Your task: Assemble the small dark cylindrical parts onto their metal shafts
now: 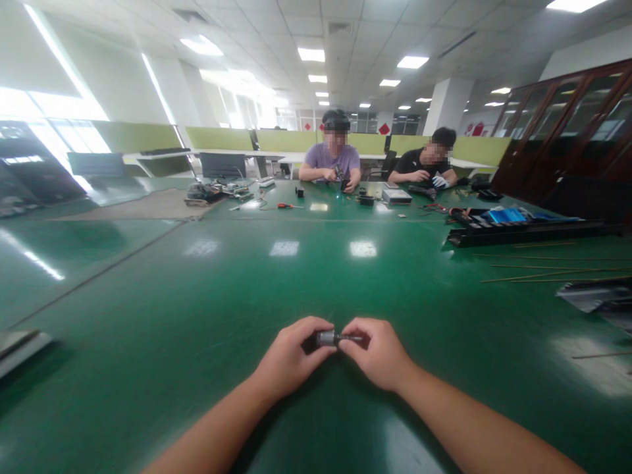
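probably stiff and metallic, the grey cylinder (326,338) with its thin shaft (351,338) should feel dense for its bulk, perhaps slick, hardly fragile; its thick body seems the surest hold. its long axis runs left to right, shaft pointing right, over the green table (237,283). the person's left hand (289,359) is clamped on the thick body, the right hand (381,354) pinching the shaft.

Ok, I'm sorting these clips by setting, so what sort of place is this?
Probably an office used for bench work: partitions and glass-fronted cabinets suggest the office; a screwdriver lying out suggests the bench work.
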Demonstrator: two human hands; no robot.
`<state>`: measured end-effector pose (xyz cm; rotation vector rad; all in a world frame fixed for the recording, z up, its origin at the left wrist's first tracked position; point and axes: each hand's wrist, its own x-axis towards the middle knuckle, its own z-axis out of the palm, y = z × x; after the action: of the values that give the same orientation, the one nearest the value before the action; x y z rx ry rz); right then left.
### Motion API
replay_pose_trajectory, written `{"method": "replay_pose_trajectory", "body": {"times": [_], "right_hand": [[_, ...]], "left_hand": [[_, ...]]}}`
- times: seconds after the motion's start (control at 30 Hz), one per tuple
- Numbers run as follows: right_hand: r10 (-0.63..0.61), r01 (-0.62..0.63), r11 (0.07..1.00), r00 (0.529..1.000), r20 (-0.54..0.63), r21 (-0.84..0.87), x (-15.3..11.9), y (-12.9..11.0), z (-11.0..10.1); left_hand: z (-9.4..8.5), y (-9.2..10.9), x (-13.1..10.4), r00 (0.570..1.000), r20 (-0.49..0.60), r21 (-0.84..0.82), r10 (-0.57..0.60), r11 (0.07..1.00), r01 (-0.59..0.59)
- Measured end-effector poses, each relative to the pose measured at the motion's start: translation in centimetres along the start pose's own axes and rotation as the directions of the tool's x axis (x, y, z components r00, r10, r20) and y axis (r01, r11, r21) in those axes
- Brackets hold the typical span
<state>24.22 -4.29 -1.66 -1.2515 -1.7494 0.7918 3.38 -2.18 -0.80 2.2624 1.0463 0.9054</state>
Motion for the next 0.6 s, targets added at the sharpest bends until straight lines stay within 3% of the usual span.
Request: {"method": "replay_pose_trajectory", "body": {"times": [0.6], "right_hand": [[0.014, -0.014, 1.000, 1.000, 0.003, 0.002, 0.01, 0.04, -0.06]], "left_hand": [[-0.07, -0.02, 0.02, 0.999, -0.034, 0.023, -0.008, 1.000, 0.009]]}}
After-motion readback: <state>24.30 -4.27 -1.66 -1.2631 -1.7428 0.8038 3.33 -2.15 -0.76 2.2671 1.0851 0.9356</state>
